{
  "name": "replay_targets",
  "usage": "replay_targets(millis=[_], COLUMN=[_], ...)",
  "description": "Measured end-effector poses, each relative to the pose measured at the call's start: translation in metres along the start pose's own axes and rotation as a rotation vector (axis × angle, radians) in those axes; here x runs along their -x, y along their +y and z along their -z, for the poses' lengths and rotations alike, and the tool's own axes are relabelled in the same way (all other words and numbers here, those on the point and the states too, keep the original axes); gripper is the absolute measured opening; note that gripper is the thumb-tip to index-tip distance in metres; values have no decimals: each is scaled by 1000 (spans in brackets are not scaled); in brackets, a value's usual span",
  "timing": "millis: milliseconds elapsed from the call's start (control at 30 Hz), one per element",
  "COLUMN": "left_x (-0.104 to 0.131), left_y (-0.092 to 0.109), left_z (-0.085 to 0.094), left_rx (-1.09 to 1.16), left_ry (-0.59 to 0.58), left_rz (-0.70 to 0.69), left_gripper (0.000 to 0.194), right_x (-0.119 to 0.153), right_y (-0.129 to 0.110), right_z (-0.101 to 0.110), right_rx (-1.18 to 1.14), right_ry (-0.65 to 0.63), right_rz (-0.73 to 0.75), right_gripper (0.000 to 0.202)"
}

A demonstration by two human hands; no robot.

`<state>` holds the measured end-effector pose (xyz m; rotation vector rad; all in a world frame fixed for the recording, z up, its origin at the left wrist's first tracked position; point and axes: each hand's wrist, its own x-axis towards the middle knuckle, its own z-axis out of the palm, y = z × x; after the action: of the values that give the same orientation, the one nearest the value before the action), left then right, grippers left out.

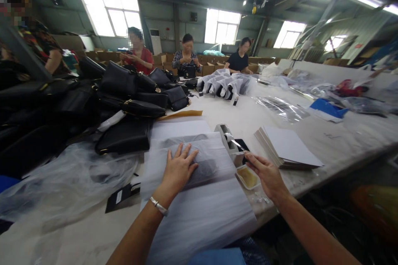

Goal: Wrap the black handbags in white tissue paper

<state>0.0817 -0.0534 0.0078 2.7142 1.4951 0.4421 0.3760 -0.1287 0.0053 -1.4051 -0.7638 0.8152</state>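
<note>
My left hand (181, 167) lies flat with fingers spread on white tissue paper (214, 203). Under the sheet's upper part a dark flat shape shows through, its kind hidden. To the right, my right hand (264, 172) is closed in a pinch on a strip of clear tape (238, 145). The strip stretches from the grey tape dispenser (224, 134), which stands beside the paper. Just below the dispenser is a small dish (248, 177) with something yellowish in it. A black tag (120, 197) with a white label lies left of the paper.
Black handbags (124, 132) are heaped at the left, with clear plastic (81, 174) before them. A stack of white boards (289, 147) lies right, near the table's edge. Paper-wrapped bags (224, 84) stand farther back. Several people sit or stand around the table.
</note>
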Motion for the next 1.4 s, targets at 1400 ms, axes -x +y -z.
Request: replay_targets(millis=[1400], left_x=[-7], left_y=[2], left_z=[-6], left_rx=[-10], left_ry=[-5], left_rz=[34], left_gripper=[50], right_x=[-145], right_y=[-71], right_z=[-177], right_rx=[1410], right_ry=[-1223], right_rz=[946], right_gripper=[36])
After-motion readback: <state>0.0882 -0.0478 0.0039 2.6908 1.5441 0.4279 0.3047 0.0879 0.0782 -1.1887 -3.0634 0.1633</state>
